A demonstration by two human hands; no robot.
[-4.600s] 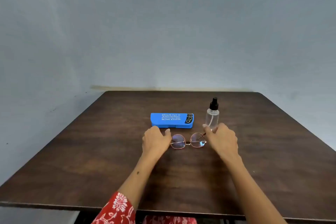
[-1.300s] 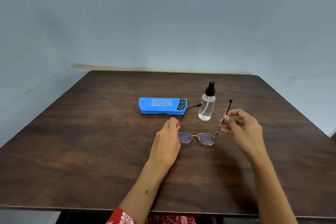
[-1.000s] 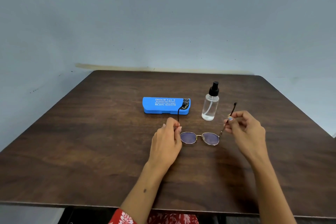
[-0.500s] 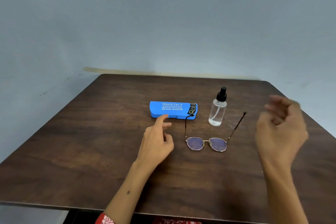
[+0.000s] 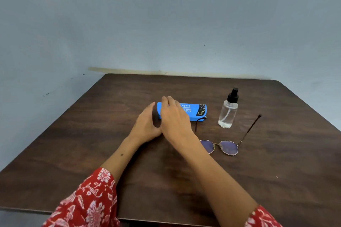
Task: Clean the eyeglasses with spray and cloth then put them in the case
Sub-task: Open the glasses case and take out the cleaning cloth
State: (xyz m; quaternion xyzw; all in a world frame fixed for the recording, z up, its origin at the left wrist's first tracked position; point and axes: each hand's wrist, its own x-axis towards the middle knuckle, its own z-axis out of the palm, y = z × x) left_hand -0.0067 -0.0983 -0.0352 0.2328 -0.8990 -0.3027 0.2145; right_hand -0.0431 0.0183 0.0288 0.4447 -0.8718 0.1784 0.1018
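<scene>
At the left end of the blue case [image 5: 192, 111], the left hand [image 5: 145, 127] is held with relaxed fingers, nothing grasped. Right beside it, the right hand [image 5: 175, 118] is laid flat over the case's left half, fingers straight; contact cannot be confirmed. The eyeglasses [image 5: 221, 146] are seen lens-down with both temples unfolded on the wooden table [image 5: 73, 143], near the case. The spray bottle [image 5: 228, 110] is stood upright further right.

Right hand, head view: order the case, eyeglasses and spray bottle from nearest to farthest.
From the right hand:
1. Blue case, under its fingers.
2. Eyeglasses, open on the table, to its right and nearer the person.
3. Spray bottle, farther right, upright.
</scene>
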